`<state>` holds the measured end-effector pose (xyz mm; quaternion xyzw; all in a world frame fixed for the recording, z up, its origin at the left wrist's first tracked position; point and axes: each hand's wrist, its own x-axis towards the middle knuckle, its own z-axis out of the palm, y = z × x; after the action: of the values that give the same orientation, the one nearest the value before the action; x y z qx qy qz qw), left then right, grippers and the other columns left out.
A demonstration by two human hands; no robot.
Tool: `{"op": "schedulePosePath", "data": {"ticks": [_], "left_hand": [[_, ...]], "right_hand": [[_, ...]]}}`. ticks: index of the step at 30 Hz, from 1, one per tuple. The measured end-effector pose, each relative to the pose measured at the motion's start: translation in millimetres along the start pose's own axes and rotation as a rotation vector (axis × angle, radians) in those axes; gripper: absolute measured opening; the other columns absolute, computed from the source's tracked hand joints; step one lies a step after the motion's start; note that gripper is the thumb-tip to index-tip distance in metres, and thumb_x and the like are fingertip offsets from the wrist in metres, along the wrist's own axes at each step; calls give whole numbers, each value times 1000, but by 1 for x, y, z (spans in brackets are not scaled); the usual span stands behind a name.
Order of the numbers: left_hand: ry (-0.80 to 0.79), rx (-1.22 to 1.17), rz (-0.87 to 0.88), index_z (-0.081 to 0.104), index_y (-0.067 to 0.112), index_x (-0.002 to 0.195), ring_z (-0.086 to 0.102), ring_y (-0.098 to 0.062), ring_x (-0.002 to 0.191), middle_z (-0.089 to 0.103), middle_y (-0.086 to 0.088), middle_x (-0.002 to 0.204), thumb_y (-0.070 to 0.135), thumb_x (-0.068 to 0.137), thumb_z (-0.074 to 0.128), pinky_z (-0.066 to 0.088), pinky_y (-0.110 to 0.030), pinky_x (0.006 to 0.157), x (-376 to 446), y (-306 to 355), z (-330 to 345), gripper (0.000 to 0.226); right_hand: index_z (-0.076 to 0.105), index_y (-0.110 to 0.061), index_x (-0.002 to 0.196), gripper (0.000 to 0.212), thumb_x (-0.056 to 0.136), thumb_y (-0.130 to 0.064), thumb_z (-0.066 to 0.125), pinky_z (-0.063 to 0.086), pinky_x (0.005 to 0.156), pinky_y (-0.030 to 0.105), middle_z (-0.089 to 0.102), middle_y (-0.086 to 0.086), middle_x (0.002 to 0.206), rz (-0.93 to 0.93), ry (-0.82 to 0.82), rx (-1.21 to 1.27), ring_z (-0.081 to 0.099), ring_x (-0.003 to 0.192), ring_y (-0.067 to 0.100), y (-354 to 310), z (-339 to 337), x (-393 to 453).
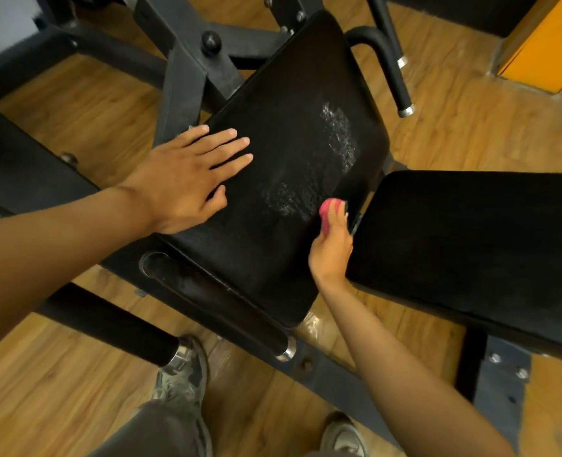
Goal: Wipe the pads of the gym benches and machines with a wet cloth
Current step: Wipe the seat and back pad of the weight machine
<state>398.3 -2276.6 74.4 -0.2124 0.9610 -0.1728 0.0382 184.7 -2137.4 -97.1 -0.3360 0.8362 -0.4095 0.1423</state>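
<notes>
The right hand [330, 245] has its fingers wrapped round a balled pink cloth [329, 210], pressed at the seat pad's [273, 153] right edge, just beside the gap to the back pad [471, 245]. The cloth could slip into that gap or snag. The left hand [187, 179] lies flat with fingers spread, bracing the pad's left side. Open room lies far, across the wet streaks [337, 133].

the black textured vinyl seat pad [283, 133] looks matt and finely grained, with whitish wet streaks [337, 136] near its middle; just right of it the second black pad [471, 245] is matt too; the dark painted steel frame [187, 77] behind the seat pad looks dull and dusty; the glossy wood-grain plank floor [75, 113] lies beneath; the crumpled pink cloth [330, 211] looks soft
</notes>
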Motion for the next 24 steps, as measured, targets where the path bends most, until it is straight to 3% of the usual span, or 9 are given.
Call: {"op": "schedulePosePath", "data": {"ticks": [2,4,7,14,20,24], "left_hand": [[5,-18,2,33,18,160,17,-22,157,26,-5,168,44,100,21,15,-46,128,0,-1,1,66],[15,-29,-14,34,19,160,16,-20,157,26,-4,168,45,100,23,14,-46,128,0,-1,2,66],[5,-47,-22,32,21,160,13,-19,158,23,-2,169,47,101,22,10,-45,129,0,0,5,66],[18,-63,-34,28,24,162,8,-17,159,18,1,170,50,101,18,8,-44,129,2,0,12,67],[19,-61,-40,29,23,161,9,-17,159,19,1,170,51,102,18,8,-45,129,2,-1,9,66],[26,-62,-44,31,23,161,11,-18,158,21,0,170,50,102,19,9,-45,129,1,0,10,66]], "right_hand": [[42,-13,153,55,100,1,44,35,117,45,45,12,157,139,82,11,41,145,32,-5,2,46],[53,-13,144,45,101,-4,41,35,114,43,51,12,150,206,111,0,46,140,33,-6,-1,85],[55,-15,141,40,104,-9,42,32,112,38,52,10,147,318,122,-32,45,137,32,-4,-5,131],[58,-9,139,36,106,-15,45,31,118,30,58,12,143,328,119,82,49,138,28,16,-12,231],[30,-10,158,54,105,-6,37,26,118,34,36,11,161,148,0,-3,34,147,29,15,-16,187],[35,-14,157,54,105,-7,44,21,122,34,36,8,162,90,63,46,31,150,26,16,-5,120]]}}
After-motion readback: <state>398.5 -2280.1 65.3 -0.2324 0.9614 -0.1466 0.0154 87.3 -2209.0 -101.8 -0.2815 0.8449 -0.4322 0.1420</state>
